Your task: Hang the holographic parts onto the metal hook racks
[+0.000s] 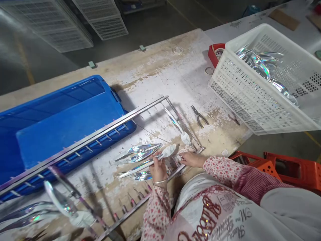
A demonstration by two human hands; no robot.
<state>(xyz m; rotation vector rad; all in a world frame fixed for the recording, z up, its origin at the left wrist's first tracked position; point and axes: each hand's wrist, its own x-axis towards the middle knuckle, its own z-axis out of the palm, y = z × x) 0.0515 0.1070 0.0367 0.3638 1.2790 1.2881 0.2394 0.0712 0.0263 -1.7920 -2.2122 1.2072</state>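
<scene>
My left hand (159, 170) is closed around a long, silvery iridescent fish-shaped piece (140, 166) with a white wrapped tail, held slanting just above the table. Several similar shiny pieces (144, 152) lie beside it. To the right, my right hand (192, 159) has its fingers pinched together by the front rail of a metal rack (135, 209); whatever is between the fingertips is too small to make out. The rack has rows of short pegs along its long rails. Another white-tailed shiny piece (173, 121) hangs at the rack's right end.
A blue bin (62, 117) sits behind the rack at left. At right stands a white perforated basket (233, 90) holding shiny pieces. Pliers (199, 117), a tape roll (178, 50) and a red box (213, 60) rest on the table. Orange stools (293, 170) stand beyond the edge.
</scene>
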